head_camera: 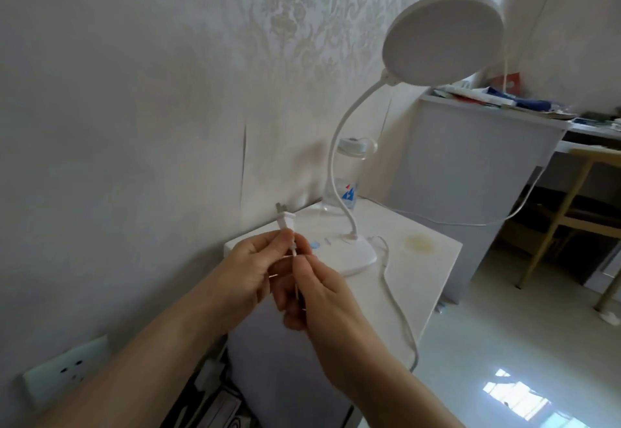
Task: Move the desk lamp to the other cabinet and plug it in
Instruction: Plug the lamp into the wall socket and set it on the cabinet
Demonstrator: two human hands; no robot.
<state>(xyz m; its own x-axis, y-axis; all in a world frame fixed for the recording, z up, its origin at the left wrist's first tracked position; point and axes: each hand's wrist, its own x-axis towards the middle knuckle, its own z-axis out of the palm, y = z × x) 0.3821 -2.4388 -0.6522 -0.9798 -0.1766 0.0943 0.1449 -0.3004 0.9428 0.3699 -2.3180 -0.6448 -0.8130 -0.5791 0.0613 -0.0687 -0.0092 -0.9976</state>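
The desk lamp (pixel 356 253) stands upright on the white cabinet (pixel 433 259), its base near the cabinet's wall-side edge and its round head arching above, so we judge the move done and the plugging-in still to come. In front of the lamp's base we pinch its plug (pixel 285 222) prongs-up with the left hand (pixel 248 273), while the right hand (pixel 322 296) closes on the cord (pixel 400 320) just below the plug, likely to straighten it for insertion. The wall socket (pixel 67 370) lies well below and left of the cabinet.
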